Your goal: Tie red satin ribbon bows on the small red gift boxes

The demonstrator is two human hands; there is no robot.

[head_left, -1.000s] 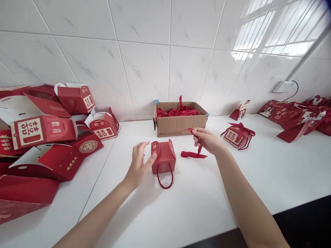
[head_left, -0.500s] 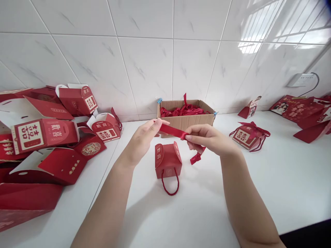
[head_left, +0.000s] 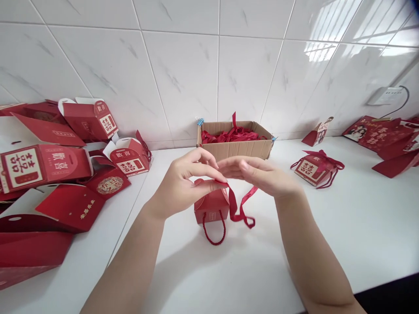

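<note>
A red satin ribbon [head_left: 233,205] is pinched between the thumb and fingers of my left hand [head_left: 188,183], and its length dangles in a loose loop. My right hand [head_left: 258,172] is held just to the right with fingers stretched out flat and its thumb raised; its fingertips come close to the left fingers. One stretch of ribbon runs up under the right hand, where its end is hidden. Below both hands stands a small red gift box [head_left: 211,209], partly covered by my left hand. Its dark red cord handle [head_left: 214,241] lies on the white table toward me.
Behind my hands is a cardboard box [head_left: 235,150] full of red ribbons. Red gift boxes [head_left: 49,168] are heaped at left. At right sit a ribbon-tied box [head_left: 316,169], a small triangular box [head_left: 317,133] and red bags [head_left: 386,137]. A tiled wall [head_left: 183,78] closes the back.
The ribbon was stretched between both hands; now my left hand pinches it and it hangs down. My right hand has opened its fingers, and the hands have come together. The view has tilted slightly.
</note>
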